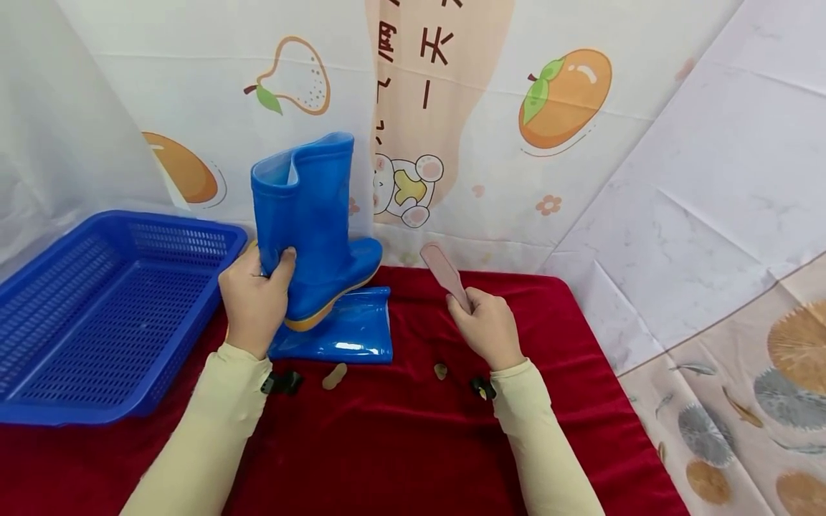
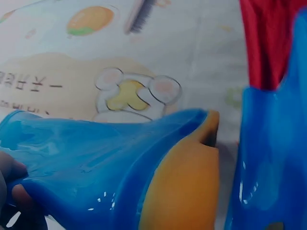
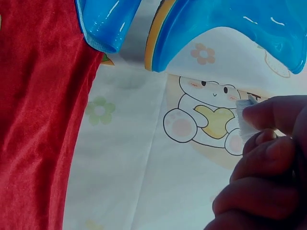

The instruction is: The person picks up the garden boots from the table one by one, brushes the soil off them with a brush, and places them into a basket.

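My left hand (image 1: 254, 301) grips a blue rain boot (image 1: 310, 208) by its shaft, thumb pressed on the side. The boot is upright, slightly tilted, its yellow sole (image 2: 184, 187) facing down. Below it a second blue rain boot (image 1: 355, 330) lies on its side on the red cloth, partly hidden by the first. To the right, my right hand (image 1: 487, 326) holds a pink brush (image 1: 444, 272) by its handle, raised and apart from both boots. Bristles (image 2: 142, 17) show on the brush in the left wrist view.
A blue perforated basket (image 1: 142, 412) stands at the left. Small tan pieces (image 1: 334, 376) and dark bits (image 1: 482, 388) lie on the red cloth (image 1: 400, 444). A printed curtain (image 1: 490, 179) hangs behind the table.
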A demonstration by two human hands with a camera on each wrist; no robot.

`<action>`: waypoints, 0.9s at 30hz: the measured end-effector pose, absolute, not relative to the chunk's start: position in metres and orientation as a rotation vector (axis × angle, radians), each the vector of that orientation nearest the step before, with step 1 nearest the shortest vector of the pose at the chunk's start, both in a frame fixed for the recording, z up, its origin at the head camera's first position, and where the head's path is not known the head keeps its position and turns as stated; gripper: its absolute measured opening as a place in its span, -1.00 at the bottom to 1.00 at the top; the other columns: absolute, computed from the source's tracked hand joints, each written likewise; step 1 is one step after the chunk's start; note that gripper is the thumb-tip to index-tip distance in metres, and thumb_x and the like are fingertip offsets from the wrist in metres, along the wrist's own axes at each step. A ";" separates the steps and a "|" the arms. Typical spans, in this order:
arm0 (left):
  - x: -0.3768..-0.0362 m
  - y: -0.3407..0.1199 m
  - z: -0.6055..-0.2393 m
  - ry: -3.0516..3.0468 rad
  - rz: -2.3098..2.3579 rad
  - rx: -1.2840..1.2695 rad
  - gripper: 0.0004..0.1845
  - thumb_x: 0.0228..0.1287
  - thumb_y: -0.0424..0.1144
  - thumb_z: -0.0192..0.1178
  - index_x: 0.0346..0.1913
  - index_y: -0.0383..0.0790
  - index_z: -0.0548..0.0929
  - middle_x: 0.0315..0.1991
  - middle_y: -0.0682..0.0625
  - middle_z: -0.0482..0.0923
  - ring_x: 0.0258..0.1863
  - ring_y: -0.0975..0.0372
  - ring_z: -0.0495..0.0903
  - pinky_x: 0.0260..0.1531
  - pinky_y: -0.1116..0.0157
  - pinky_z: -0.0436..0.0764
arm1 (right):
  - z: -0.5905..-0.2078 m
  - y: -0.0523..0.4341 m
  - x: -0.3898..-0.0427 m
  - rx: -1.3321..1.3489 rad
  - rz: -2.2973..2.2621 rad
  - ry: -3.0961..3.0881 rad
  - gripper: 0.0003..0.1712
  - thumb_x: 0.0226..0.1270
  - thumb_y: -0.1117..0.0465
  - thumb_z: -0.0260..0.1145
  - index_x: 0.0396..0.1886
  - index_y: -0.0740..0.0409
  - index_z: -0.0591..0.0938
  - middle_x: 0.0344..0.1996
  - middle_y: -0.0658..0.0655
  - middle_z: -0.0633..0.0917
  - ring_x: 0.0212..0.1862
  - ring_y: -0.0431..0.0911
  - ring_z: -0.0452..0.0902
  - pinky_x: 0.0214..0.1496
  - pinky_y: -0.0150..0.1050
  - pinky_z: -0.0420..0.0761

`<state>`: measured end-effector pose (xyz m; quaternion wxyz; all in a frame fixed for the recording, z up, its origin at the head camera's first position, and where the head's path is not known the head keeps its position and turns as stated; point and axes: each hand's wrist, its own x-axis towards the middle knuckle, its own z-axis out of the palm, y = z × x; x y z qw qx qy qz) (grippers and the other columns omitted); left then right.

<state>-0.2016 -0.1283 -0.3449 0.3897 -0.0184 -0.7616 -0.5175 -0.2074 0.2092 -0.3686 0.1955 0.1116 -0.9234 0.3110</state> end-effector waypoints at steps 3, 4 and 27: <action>-0.203 -0.131 -0.346 -1.905 -1.276 -0.043 -0.74 0.42 -0.21 0.32 -0.25 -0.41 0.78 -0.14 -0.17 0.80 -0.09 -0.01 0.79 0.02 0.24 0.72 | -0.370 0.210 -0.208 0.310 0.869 -2.599 -0.48 0.37 0.10 0.36 -0.72 0.01 0.31 -0.81 -0.08 0.25 -0.67 -0.18 0.13 -0.64 -0.25 0.19; -0.203 -0.132 -0.346 -1.888 -1.264 -0.042 -0.71 0.41 -0.22 0.32 -0.36 -0.43 0.73 -0.22 -0.19 0.80 -0.15 0.04 0.80 -0.03 0.37 0.71 | -0.371 0.210 -0.209 0.309 0.867 -2.602 -0.48 0.37 0.10 0.36 -0.72 0.01 0.31 -0.81 -0.08 0.25 -0.67 -0.17 0.13 -0.64 -0.25 0.19; -0.186 -0.208 -0.296 -1.627 -1.134 0.085 -0.78 0.29 -0.28 0.30 -0.54 -0.14 0.70 -0.46 0.25 0.68 -0.40 0.52 0.61 -0.27 0.57 0.45 | -0.367 0.215 -0.214 0.303 0.852 -2.612 -0.51 0.33 0.11 0.32 -0.72 0.00 0.30 -0.80 -0.08 0.25 -0.66 -0.17 0.15 -0.66 -0.24 0.20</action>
